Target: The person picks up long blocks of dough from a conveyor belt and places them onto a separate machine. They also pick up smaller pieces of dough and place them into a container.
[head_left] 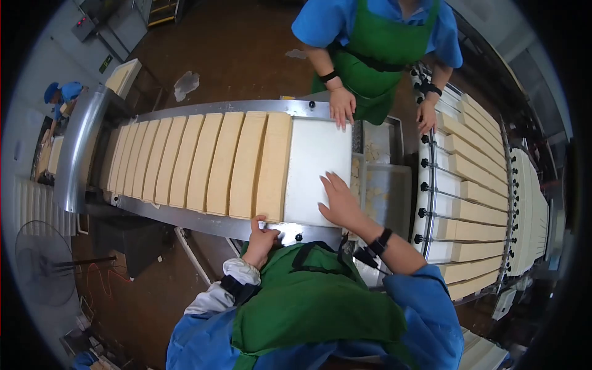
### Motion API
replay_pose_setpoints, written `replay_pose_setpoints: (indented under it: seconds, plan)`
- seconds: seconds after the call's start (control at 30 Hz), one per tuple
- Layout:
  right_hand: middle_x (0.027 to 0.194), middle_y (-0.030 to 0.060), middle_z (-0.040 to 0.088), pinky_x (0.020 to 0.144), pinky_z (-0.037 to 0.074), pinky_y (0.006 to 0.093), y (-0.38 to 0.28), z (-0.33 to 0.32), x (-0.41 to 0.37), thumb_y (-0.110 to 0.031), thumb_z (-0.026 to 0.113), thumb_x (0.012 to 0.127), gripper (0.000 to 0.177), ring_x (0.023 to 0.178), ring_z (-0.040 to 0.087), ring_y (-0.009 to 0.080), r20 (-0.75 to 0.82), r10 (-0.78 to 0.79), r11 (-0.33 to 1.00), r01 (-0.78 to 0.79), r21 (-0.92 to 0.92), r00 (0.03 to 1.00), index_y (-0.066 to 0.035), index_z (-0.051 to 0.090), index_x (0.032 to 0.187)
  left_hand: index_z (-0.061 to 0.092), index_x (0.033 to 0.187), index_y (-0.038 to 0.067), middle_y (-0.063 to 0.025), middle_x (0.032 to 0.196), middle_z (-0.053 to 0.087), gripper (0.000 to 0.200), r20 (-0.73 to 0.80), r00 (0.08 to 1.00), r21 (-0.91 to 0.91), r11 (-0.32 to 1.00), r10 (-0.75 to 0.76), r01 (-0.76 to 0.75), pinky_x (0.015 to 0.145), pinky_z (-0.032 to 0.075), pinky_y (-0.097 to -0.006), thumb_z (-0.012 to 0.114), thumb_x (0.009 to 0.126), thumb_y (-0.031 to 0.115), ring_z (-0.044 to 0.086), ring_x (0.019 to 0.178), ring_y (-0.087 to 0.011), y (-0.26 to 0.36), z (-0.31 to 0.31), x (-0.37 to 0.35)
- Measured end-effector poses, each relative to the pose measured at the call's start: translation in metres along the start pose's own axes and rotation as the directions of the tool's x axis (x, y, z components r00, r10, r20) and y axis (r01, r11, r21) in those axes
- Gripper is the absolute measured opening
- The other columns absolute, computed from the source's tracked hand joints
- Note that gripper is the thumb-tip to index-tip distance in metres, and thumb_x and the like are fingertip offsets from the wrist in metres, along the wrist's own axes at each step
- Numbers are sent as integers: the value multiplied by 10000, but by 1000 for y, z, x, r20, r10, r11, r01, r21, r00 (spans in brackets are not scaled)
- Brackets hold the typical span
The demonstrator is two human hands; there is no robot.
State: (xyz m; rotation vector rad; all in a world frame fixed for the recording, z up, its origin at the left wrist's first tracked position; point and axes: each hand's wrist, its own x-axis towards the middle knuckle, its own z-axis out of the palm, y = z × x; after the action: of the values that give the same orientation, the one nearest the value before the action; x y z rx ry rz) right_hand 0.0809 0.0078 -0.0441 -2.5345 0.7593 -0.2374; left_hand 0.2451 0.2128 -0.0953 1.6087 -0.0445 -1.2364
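My left hand (pixel 261 240) is at the near edge of the conveyor, its fingertips against the near end of the last pale dough strip (pixel 271 169). Its thumb and fingers are apart and grip nothing. Over the bare white belt (pixel 314 148), to the right of that strip, my right hand (pixel 339 202) is open with its fingers spread. Further dough strips (pixel 206 163) lie side by side across the conveyor to the left, some with layered edges.
A co-worker in a green apron (pixel 382 55) stands opposite, one hand (pixel 342 106) at the belt's far corner. Trays (pixel 394 185) with dough scraps lie below the belt's end. On the right, a second conveyor (pixel 435 203) carries dough strips. A metal roller cover (pixel 80 154) is at far left.
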Motion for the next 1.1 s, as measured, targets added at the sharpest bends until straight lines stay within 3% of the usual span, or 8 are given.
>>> replay_pose_setpoints:
  seconds: [0.13,0.23,0.57,0.67,0.77,0.83,1.0,1.1]
  plan:
    - [1401,311,404,1134,295,469,-5,30,94,-179,659,790,656,1337,359,450,13,-33,997,32,75,999,72,417,1346,275,1440,149,-38,806,570,791,36,999,-35,999,7,-6,608,483,-248,653,775,-53,583,735,-124,16,-9,7]
    - [1403,308,412,1140,282,472,-14,50,164,-161,638,795,629,1348,359,427,-14,-18,994,20,107,1000,80,428,1336,217,1494,175,-41,834,591,860,152,982,-91,988,-109,123,644,488,-245,656,789,-49,592,780,-125,35,-16,10]
    - [1558,177,265,1190,135,481,7,102,222,-383,445,966,660,1466,195,280,-44,161,948,-167,-272,986,16,302,1473,115,1546,223,-110,1056,615,890,350,908,-132,948,-230,291,765,519,-277,608,848,-22,632,874,-169,39,-37,20]
    - [1535,179,312,1168,162,534,3,99,222,-382,453,955,638,1447,241,282,-62,186,908,-195,-371,981,12,351,1448,100,1548,223,-118,1053,613,887,406,884,-89,953,-230,289,771,533,-292,592,855,-28,634,865,-180,44,-38,27]
    - [1287,171,508,1111,220,610,1,86,242,-338,598,823,590,1270,431,289,-118,237,891,-264,-368,964,16,480,1280,88,1546,222,-133,1057,612,870,425,868,-24,956,-255,293,765,551,-312,567,865,-29,637,864,-199,46,-31,36]
    - [1188,155,526,1101,231,612,-8,72,251,-337,650,746,606,1206,459,282,-109,304,884,-323,-337,946,12,502,1218,79,1545,222,-135,1055,612,861,459,847,-45,945,-269,325,752,561,-320,556,872,-26,640,855,-207,45,-27,43]
    - [1206,144,521,1095,222,624,1,58,250,-386,677,709,660,1245,439,277,-51,414,873,-413,-259,909,3,512,1216,113,1527,210,-140,1025,609,826,378,850,8,920,-366,393,725,566,-321,566,874,-14,643,835,-206,61,-9,40]
    - [1240,154,529,1088,206,653,25,37,223,-429,678,708,703,1279,416,294,-106,471,826,-480,-295,876,12,521,1233,284,1467,142,-123,1179,568,739,377,894,44,968,-244,246,746,557,-342,627,824,15,643,858,-249,50,2,43]
